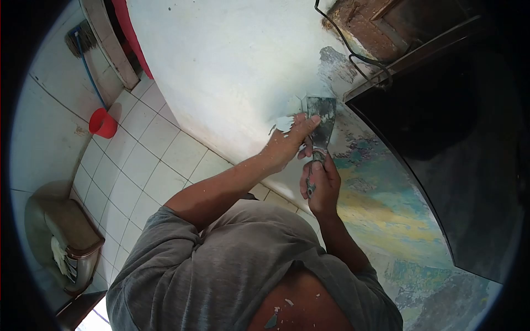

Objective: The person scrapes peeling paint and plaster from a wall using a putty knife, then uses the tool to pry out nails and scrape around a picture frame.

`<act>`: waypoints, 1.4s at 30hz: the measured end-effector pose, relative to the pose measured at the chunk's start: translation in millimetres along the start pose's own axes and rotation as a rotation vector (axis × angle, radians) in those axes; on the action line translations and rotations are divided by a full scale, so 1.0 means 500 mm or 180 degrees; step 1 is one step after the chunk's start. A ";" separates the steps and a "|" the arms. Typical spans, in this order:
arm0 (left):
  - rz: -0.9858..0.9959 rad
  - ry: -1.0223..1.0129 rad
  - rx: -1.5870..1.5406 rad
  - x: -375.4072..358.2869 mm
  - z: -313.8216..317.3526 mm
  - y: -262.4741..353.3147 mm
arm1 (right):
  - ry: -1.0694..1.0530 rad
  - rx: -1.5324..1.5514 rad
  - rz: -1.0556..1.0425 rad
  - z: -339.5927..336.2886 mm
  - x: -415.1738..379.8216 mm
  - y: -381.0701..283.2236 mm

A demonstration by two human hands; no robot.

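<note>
A paint scraper (322, 124) with a wide, stained metal blade points up against the wall in the middle of the head view. My right hand (324, 187) is closed round its handle, below the blade. On the blade's left edge, my left hand (290, 142) has its thumb laid over the metal, with fingers bent around that side and partly hidden. A jagged white paint flake (285, 123) shows by the back of my left hand. Behind both hands, the wall (232, 71) is white to the left and patchy blue, green and yellow to the right.
A large black flat screen (441, 143) stands close on the right. A black cable (345, 41) hangs above it near a brown wooden frame (403, 27). Left are a tiled floor (143, 165), red bucket (103, 123), broom (85, 60) and armchair (66, 237).
</note>
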State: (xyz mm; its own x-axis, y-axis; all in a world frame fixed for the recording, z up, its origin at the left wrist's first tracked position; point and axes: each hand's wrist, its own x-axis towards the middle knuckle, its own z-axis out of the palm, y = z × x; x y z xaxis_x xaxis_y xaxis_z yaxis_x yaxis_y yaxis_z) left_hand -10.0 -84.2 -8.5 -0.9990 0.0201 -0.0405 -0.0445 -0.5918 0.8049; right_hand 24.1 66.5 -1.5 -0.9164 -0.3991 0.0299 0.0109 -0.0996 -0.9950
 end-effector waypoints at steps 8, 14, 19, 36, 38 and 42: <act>0.0221 -0.0154 -0.0073 0.022 -0.012 -0.006 | 0.0052 -0.0192 0.0099 0.000 0.011 -0.002; 0.0044 -0.0212 -0.0027 0.027 -0.013 -0.008 | -0.0037 -0.0472 -0.0109 -0.033 0.009 0.005; 0.0046 -0.0056 -0.0005 0.019 -0.007 -0.006 | 0.0039 -0.0560 -0.0178 -0.015 0.017 -0.001; 0.0385 0.0043 -0.0078 0.036 -0.026 0.024 | -0.0091 -0.0693 -0.0065 -0.010 0.063 -0.022; 0.0269 0.0034 0.0000 0.027 -0.018 0.015 | -0.0101 -0.0752 -0.0066 -0.019 0.049 -0.010; 0.0020 0.0059 -0.0089 0.016 -0.006 0.002 | -0.0110 -0.0599 -0.0031 -0.019 0.043 -0.019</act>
State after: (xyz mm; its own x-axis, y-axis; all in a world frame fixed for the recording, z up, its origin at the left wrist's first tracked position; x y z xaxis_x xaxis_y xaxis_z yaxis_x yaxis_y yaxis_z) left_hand -18.3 -87.3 -9.9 -0.9989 0.0015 -0.0469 -0.0379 -0.6142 0.7882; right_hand 0.6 67.4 7.9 -0.9017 -0.4305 0.0396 -0.0759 0.0674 -0.9948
